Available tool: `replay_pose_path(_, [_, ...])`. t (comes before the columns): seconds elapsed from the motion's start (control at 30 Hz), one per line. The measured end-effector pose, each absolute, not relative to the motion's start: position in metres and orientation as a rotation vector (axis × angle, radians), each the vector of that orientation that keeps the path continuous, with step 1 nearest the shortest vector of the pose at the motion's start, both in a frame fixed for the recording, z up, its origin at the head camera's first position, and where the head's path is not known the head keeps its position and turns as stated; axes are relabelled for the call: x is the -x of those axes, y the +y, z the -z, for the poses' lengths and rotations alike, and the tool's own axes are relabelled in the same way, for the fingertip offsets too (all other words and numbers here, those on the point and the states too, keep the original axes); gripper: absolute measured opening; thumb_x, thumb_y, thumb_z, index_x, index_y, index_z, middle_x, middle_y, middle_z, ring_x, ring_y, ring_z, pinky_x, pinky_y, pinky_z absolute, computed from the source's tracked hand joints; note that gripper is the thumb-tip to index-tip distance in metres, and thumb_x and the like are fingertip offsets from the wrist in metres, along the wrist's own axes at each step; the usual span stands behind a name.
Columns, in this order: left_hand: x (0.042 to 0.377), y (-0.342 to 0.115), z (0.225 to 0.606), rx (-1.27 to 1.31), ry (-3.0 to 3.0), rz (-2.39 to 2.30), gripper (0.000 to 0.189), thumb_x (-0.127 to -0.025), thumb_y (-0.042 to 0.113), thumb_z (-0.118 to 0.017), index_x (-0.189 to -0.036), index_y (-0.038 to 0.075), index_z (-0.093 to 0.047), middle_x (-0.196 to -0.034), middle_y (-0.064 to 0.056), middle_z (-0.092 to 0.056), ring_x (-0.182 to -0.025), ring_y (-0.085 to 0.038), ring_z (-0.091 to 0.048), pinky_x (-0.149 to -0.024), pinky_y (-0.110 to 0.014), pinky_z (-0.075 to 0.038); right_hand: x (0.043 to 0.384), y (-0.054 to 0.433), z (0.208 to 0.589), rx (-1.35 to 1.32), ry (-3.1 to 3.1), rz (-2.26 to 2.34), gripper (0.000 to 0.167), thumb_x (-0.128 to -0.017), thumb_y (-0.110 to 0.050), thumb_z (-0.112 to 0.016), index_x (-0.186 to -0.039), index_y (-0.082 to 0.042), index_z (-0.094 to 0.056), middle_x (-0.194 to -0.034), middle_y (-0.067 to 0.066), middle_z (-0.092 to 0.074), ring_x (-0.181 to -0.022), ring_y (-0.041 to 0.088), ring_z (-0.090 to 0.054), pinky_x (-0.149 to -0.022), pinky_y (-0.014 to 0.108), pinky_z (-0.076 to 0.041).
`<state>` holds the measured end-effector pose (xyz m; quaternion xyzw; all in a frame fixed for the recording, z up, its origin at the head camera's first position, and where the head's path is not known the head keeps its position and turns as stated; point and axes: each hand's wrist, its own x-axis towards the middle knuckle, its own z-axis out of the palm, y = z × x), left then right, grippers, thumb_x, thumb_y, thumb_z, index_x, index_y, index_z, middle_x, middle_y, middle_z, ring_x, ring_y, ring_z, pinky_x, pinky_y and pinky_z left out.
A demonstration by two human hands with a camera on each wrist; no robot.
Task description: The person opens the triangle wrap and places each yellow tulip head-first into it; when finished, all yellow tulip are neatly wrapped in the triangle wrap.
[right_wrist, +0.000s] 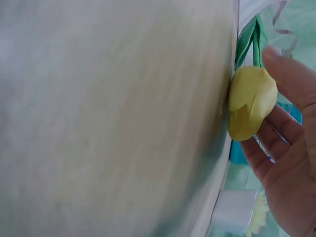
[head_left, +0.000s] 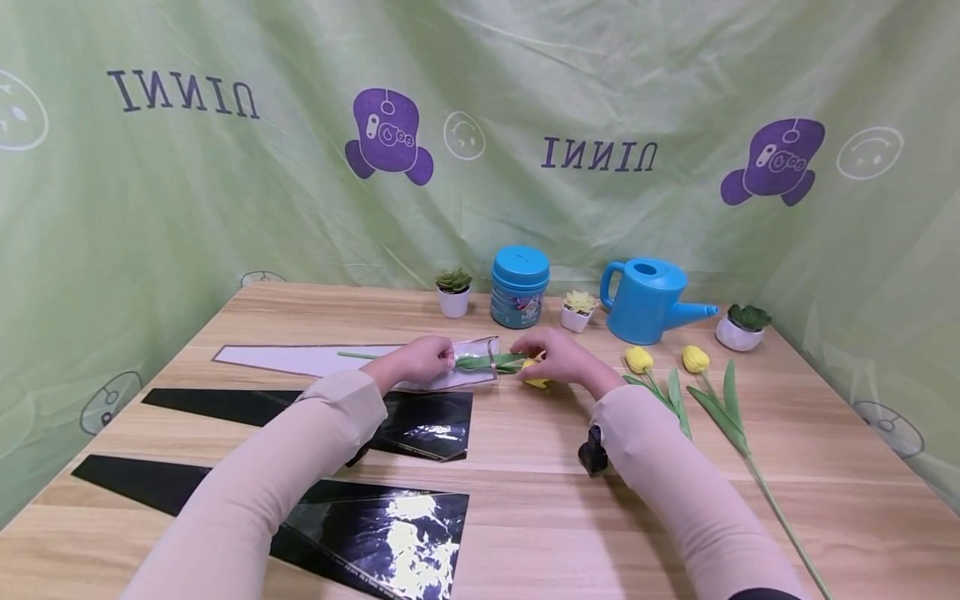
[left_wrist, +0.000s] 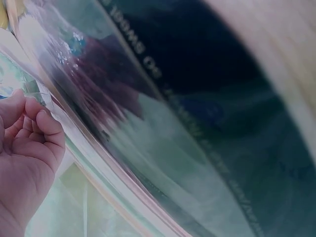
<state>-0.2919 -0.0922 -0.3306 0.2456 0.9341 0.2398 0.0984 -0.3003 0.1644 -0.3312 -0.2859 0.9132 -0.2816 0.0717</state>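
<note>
A clear flower sleeve with a pale inside and a brown border (head_left: 285, 357) lies flat at the back left. One yellow tulip (right_wrist: 252, 101) lies along it, its green stem and leaves over the sleeve and its head past the wide end. My left hand (head_left: 422, 360) pinches clear film of the sleeve between thumb and finger; the left wrist view shows the fingertips together. Around the tulip head, my right hand (head_left: 558, 357) has its thumb beside the stem and its fairly straight fingers behind the petals. Whether the index finger touches the stem is hidden.
Two black sleeves (head_left: 315, 408) (head_left: 367, 533) lie nearer on the left. Two more yellow tulips (head_left: 639, 360) (head_left: 695, 359) lie on the right. Along the back stand a blue jar (head_left: 519, 287), a blue watering can (head_left: 645, 300) and potted succulents (head_left: 453, 296) (head_left: 577, 312) (head_left: 741, 329).
</note>
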Motion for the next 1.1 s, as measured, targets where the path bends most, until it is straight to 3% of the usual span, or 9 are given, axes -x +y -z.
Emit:
replay_pose_path(0.23, [0.2936, -0.0931, 0.3328, -0.741, 2.773, -0.701, 0.011, -0.089, 0.007, -0.052, -0.078, 0.004, -0.052, -0.074, -0.003, -0.049, -0.071, -0.017, -0.047, -0.068, -0.027, -0.039, 0.3008, 0.1644, 0.3350, 0.770, 2.700, 0.717, 0.054, -0.075, -0.025, -0.077, -0.124, -0.015, -0.056, -0.122, 0.007, -0.057, -0.102, 0.022, -0.051, -0.094, 0.041, -0.040])
replay_pose_path(0.63, [0.2922, -0.0928, 0.3305, -0.753, 2.787, -0.678, 0.011, -0.088, 0.007, -0.051, -0.077, 0.005, -0.051, -0.071, -0.002, -0.048, -0.070, -0.017, -0.047, -0.067, -0.027, -0.038, 0.3012, 0.1609, 0.3345, 0.704, 2.707, 0.774, 0.047, -0.077, -0.016, -0.071, -0.122, -0.013, -0.059, -0.120, 0.009, -0.058, -0.093, 0.022, -0.050, -0.083, 0.034, -0.042])
replay_pose_path(0.93, [0.2913, -0.0921, 0.3275, -0.764, 2.807, -0.663, 0.012, -0.089, 0.006, -0.050, -0.077, 0.005, -0.050, -0.072, -0.003, -0.047, -0.070, -0.018, -0.048, -0.066, -0.027, -0.039, 0.3017, 0.1605, 0.3356, 0.572, 2.636, 0.969, 0.044, -0.078, -0.016, -0.066, -0.121, -0.011, -0.061, -0.110, 0.009, -0.059, -0.075, 0.019, -0.052, -0.065, 0.028, -0.043])
replay_pose_path(1.1, [0.2910, -0.0916, 0.3265, -0.779, 2.815, -0.645, 0.012, -0.089, 0.007, -0.050, -0.078, 0.005, -0.050, -0.072, -0.003, -0.047, -0.071, -0.019, -0.048, -0.068, -0.029, -0.040, 0.3011, 0.1575, 0.3361, 0.502, 2.600, 1.060, 0.042, -0.078, -0.018, -0.065, -0.119, -0.011, -0.062, -0.111, 0.009, -0.060, -0.076, 0.020, -0.051, -0.066, 0.028, -0.042])
